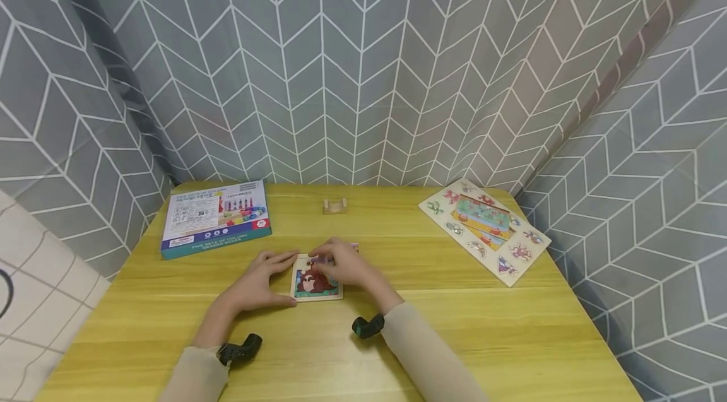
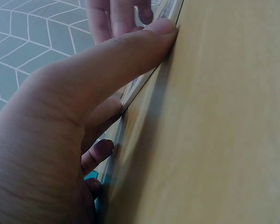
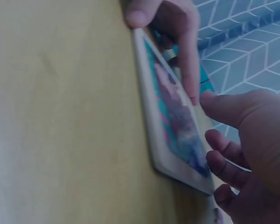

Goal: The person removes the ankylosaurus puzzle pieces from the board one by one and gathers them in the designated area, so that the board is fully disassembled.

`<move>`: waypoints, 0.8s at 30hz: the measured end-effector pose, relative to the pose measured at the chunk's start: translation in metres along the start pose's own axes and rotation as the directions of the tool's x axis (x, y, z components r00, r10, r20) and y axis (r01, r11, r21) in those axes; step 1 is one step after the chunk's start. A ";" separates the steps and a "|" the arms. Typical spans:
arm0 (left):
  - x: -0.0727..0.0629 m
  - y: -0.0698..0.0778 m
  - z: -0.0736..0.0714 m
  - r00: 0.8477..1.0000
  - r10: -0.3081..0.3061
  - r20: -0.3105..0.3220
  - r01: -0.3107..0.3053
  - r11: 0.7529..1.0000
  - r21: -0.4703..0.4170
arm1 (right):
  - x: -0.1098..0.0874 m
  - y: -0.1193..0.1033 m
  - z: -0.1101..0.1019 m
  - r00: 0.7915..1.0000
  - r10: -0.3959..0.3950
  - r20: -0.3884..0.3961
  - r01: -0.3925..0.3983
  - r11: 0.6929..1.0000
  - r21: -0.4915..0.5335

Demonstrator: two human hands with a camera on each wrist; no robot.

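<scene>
A small framed picture puzzle (image 1: 317,285) with a reddish-brown animal on a teal ground lies on the wooden table. My left hand (image 1: 255,282) grips it from the left, thumb at the lower left corner and index finger at the upper left. Over the upper right part of the picture is my right hand (image 1: 346,263), fingers loosely bent. In the right wrist view, nothing shows between the fingers of the right hand (image 3: 256,144), which are close to the puzzle frame (image 3: 151,135). A small purple-edged item (image 1: 354,247) peeks out behind the right hand, mostly hidden.
At the back left lies a flat box of beaded columns (image 1: 216,219). A small notched wooden block (image 1: 335,206) stands at the back middle. To the right, a pale board with colourful figures (image 1: 477,252) carries picture cards (image 1: 483,216). A patterned curtain (image 1: 352,67) hangs behind the table.
</scene>
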State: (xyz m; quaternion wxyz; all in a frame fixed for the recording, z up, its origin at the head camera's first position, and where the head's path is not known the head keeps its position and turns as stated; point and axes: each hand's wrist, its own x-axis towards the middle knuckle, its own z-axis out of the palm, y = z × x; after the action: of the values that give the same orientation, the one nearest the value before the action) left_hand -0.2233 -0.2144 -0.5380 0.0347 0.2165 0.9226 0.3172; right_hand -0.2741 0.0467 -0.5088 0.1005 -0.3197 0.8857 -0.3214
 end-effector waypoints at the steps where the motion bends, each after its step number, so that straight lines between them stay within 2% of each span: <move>1: 0.000 0.000 0.000 1.000 0.002 -0.001 -0.002 1.000 -0.001 | 0.001 0.000 0.002 1.000 -0.001 0.009 0.001 1.000 -0.009; 10: 0.000 -0.001 0.002 1.000 0.007 -0.010 -0.007 1.000 -0.003 | 0.007 -0.002 0.005 0.998 0.017 0.060 -0.010 0.993 -0.115; 16: -0.001 -0.001 0.002 1.000 0.005 -0.008 -0.005 1.000 0.001 | 0.008 -0.004 0.003 0.997 0.036 0.071 -0.028 0.994 -0.109; 24: -0.001 0.002 0.000 1.000 0.002 -0.006 -0.002 1.000 -0.009 | 0.007 -0.004 0.005 0.997 0.059 0.042 -0.055 0.995 -0.079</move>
State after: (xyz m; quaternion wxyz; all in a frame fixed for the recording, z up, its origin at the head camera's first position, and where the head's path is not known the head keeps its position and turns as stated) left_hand -0.2221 -0.2135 -0.5368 0.0324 0.2163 0.9211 0.3221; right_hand -0.2756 0.0368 -0.5098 0.1169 -0.3050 0.9037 -0.2767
